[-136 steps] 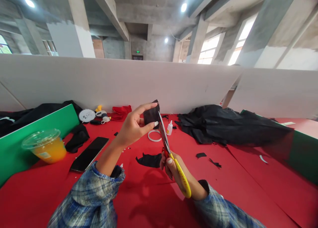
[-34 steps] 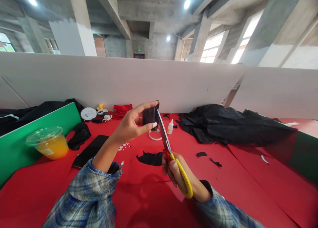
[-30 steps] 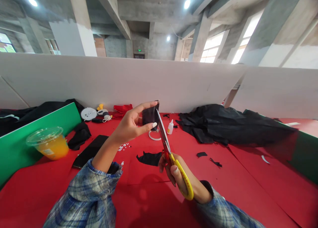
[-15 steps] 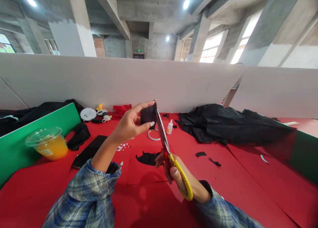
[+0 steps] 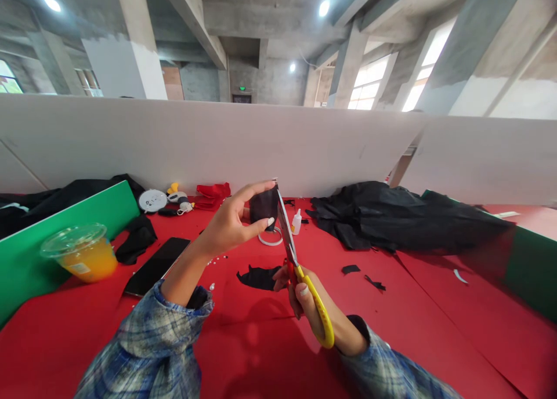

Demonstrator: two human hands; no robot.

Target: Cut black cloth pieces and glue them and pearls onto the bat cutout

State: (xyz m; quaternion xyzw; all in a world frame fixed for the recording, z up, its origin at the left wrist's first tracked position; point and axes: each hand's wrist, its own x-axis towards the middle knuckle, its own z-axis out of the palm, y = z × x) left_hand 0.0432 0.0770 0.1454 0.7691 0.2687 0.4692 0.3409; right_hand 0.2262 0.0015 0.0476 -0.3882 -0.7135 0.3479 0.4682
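Observation:
Between the thumb and fingers of my left hand [image 5: 235, 219] is a small piece of black fabric [image 5: 263, 207], held up above the table. My right hand [image 5: 302, 292] is closed round the yellow and red handles of a pair of scissors [image 5: 319, 309]. Their blades point up and lie along the right edge of the fabric; whether they are cutting into it I cannot tell. Below, a ragged black scrap [image 5: 256, 278] lies on the red table covering [image 5: 243, 352], beside my right fingers. Behind the hands are a white ring [image 5: 270, 242] and a small glue bottle [image 5: 296, 222].
To the left stand a lidded cup of orange drink [image 5: 85, 254] and a black phone [image 5: 159, 265]. Black fabric [image 5: 391, 219] is heaped at the back right, with small scraps [image 5: 350, 269] before it. A white partition [image 5: 243, 141] closes off the back; a green panel [image 5: 69, 216] rises at left.
My left hand and the black fabric have shifted slightly right and down. The scissors stay at the fabric's right edge, their blades looking a little closer together.

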